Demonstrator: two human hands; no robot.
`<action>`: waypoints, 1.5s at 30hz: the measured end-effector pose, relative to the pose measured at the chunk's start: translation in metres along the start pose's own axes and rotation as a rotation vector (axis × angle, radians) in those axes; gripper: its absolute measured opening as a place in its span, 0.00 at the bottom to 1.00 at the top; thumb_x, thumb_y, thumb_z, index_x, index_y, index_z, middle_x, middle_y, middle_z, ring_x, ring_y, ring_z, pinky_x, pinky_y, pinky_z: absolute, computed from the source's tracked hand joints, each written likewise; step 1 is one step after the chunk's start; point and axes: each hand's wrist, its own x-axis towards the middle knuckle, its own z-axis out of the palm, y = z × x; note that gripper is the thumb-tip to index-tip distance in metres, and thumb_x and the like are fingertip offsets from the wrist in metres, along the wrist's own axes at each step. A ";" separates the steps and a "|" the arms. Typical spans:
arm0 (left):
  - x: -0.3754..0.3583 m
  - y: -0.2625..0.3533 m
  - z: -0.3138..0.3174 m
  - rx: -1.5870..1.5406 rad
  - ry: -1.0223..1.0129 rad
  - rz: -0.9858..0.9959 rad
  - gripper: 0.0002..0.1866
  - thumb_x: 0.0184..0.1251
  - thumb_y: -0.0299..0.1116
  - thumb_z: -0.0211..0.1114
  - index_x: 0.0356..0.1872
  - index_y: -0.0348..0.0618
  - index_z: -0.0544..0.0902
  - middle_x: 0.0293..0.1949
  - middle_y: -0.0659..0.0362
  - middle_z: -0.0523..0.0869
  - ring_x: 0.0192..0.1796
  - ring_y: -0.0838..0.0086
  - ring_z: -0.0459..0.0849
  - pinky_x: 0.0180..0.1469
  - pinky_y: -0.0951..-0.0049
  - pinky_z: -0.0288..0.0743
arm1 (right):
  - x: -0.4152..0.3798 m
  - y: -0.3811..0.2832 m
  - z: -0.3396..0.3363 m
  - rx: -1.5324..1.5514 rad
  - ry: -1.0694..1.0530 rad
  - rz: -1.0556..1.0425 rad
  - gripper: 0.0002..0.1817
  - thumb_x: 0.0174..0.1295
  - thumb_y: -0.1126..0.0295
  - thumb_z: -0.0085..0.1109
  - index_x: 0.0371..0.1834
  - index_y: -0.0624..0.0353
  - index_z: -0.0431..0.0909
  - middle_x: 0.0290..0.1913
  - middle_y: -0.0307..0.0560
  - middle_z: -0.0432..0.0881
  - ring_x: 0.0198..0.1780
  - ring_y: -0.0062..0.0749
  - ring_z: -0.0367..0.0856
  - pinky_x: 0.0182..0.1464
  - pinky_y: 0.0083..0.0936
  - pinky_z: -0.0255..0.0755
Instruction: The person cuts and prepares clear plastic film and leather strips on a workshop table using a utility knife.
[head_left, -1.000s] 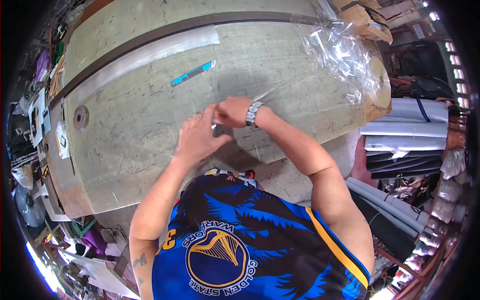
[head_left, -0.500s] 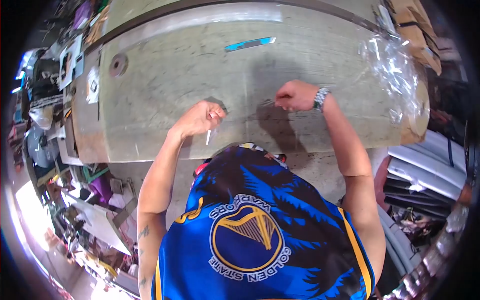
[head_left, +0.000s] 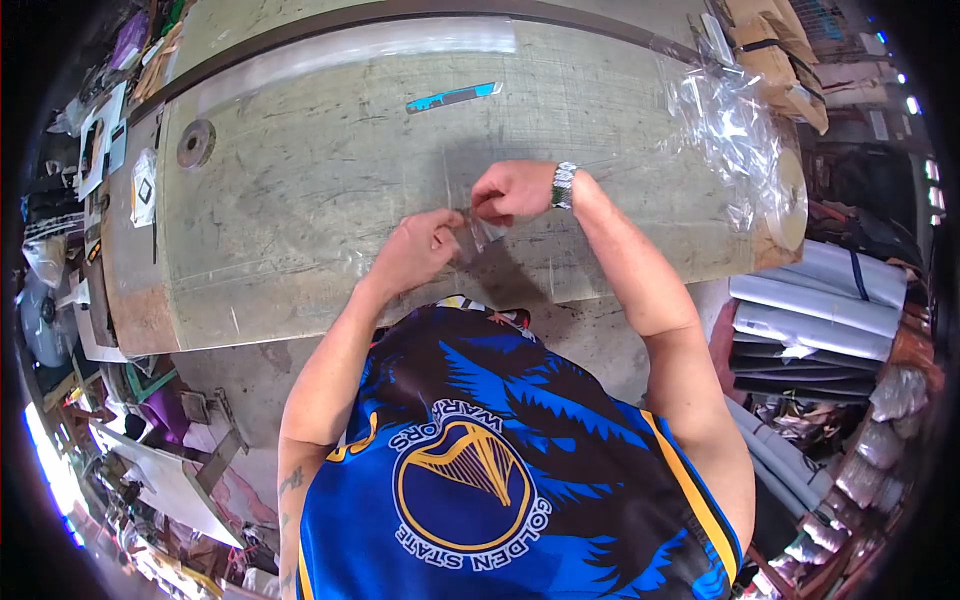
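My left hand (head_left: 418, 248) and my right hand (head_left: 515, 190) are close together above the worktable (head_left: 310, 200), near its front edge. Both have their fingers pinched closed. Between the fingertips shows a small piece of clear plastic (head_left: 484, 237), thin and shiny; its exact shape is hard to make out. My right fingers grip its upper part, while my left fingertips meet its left side. Farther back on the tabletop lies a blue and black cutter knife (head_left: 455, 97), apart from both hands.
A brown tape roll (head_left: 196, 144) lies at the back left, near a small white packet (head_left: 144, 190). Crumpled clear plastic wrap (head_left: 735, 140) covers the table's right end. Grey rolls (head_left: 815, 310) are stacked to the right. A dark bar (head_left: 400, 17) runs along the back.
My hands have come together from a wide gap, the right moving left and the left slightly right. The clear plastic now shows between them. The whole view has shifted a little.
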 end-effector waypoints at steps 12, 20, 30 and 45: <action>-0.068 -0.071 -0.102 -0.081 -0.080 -0.269 0.10 0.52 0.18 0.62 0.37 0.34 0.84 0.33 0.64 0.86 0.37 0.81 0.81 0.40 0.76 0.76 | -0.017 -0.001 -0.015 0.086 0.105 0.074 0.09 0.74 0.68 0.57 0.41 0.63 0.82 0.32 0.37 0.85 0.33 0.19 0.84 0.39 0.23 0.78; -0.138 -0.115 -0.186 0.371 -0.029 -0.478 0.07 0.51 0.21 0.65 0.30 0.39 0.89 0.31 0.53 0.91 0.37 0.68 0.88 0.42 0.66 0.79 | -0.035 0.033 -0.031 0.138 0.200 0.202 0.09 0.74 0.67 0.58 0.36 0.59 0.81 0.28 0.35 0.84 0.30 0.18 0.80 0.35 0.22 0.75; -0.165 -0.159 -0.279 0.249 0.107 -0.351 0.02 0.55 0.24 0.66 0.30 0.39 0.84 0.29 0.62 0.85 0.36 0.77 0.83 0.42 0.72 0.76 | -0.004 0.063 -0.002 0.120 0.282 0.172 0.10 0.74 0.67 0.59 0.34 0.60 0.80 0.27 0.32 0.81 0.29 0.17 0.76 0.33 0.21 0.72; -0.184 -0.276 -0.391 0.160 0.604 -0.402 0.10 0.60 0.35 0.76 0.35 0.39 0.89 0.27 0.64 0.87 0.33 0.78 0.84 0.38 0.72 0.76 | 0.065 0.040 0.035 -0.164 0.579 0.324 0.11 0.70 0.65 0.63 0.34 0.62 0.80 0.24 0.36 0.81 0.27 0.19 0.78 0.31 0.23 0.73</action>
